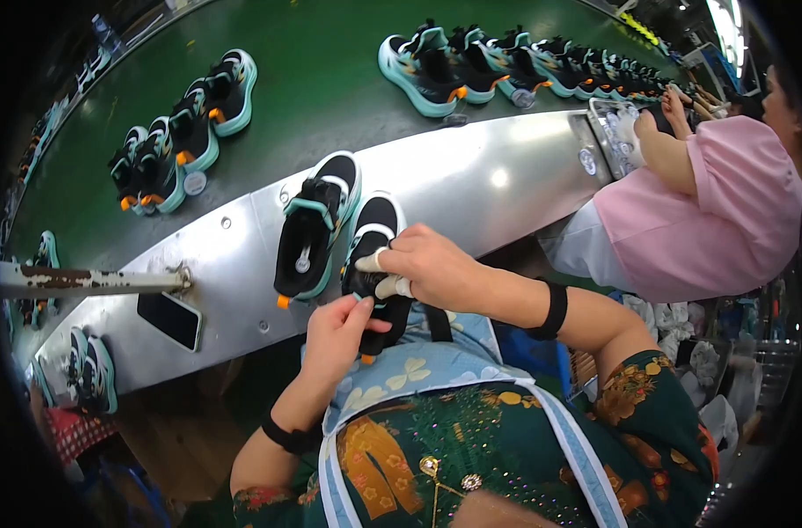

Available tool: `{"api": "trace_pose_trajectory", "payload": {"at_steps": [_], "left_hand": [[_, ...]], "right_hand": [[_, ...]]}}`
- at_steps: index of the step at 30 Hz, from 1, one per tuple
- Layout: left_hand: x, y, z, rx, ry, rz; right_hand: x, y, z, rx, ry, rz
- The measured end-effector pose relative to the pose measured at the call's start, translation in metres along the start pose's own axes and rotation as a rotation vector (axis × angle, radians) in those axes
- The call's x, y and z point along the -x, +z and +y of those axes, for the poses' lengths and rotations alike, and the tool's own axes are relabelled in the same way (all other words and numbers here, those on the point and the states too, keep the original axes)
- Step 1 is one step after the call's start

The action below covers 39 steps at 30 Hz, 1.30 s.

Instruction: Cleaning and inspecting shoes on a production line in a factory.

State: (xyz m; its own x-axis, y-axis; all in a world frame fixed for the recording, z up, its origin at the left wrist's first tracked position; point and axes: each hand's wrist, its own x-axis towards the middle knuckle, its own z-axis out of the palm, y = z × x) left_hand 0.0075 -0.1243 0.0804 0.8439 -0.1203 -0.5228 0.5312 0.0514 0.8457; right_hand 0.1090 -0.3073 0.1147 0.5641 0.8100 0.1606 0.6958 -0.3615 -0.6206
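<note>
My left hand (335,330) pinches the heel end of a black sneaker (374,264); my right hand (427,264) closes its fingers over the top, by the tongue. It rests at the near edge of the steel table (489,176), toe pointing away, long axis running from me toward the green belt (313,70). It looks light and soft on top, firmer at the sole. Its mate (317,224) lies just beside it.

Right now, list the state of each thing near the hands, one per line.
left hand: gripping the heel end of the black shoe.
right hand: on the black shoe, fingers taped.
black shoe: held at the steel ledge's edge.
second shoe: lying on the steel ledge, untouched.
phone: flat, screen dark.
</note>
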Motion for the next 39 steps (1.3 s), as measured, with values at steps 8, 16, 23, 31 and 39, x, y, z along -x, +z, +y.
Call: {"api": "trace_pose_trajectory", "payload": {"at_steps": [8,16,23,31,39], "left_hand": [[-0.008,-0.057,0.045,-0.223,0.354,0.419],[-0.075,-0.079,0.019,-0.488,0.273,0.436],[-0.044,-0.048,0.011,0.039,0.211,0.408],[-0.019,-0.029,0.025,-0.198,0.282,0.422],[-0.015,-0.011,0.02,-0.725,0.661,0.452]], "right_hand": [[-0.045,-0.053,0.044,-0.251,0.326,-0.26],[-0.113,-0.013,0.043,-0.108,-0.072,-0.293],[-0.104,-0.005,-0.001,0.404,-0.094,-0.494],[-0.069,-0.026,0.015,-0.161,0.042,-0.323],[-0.035,-0.003,0.018,0.102,0.03,0.064]]}}
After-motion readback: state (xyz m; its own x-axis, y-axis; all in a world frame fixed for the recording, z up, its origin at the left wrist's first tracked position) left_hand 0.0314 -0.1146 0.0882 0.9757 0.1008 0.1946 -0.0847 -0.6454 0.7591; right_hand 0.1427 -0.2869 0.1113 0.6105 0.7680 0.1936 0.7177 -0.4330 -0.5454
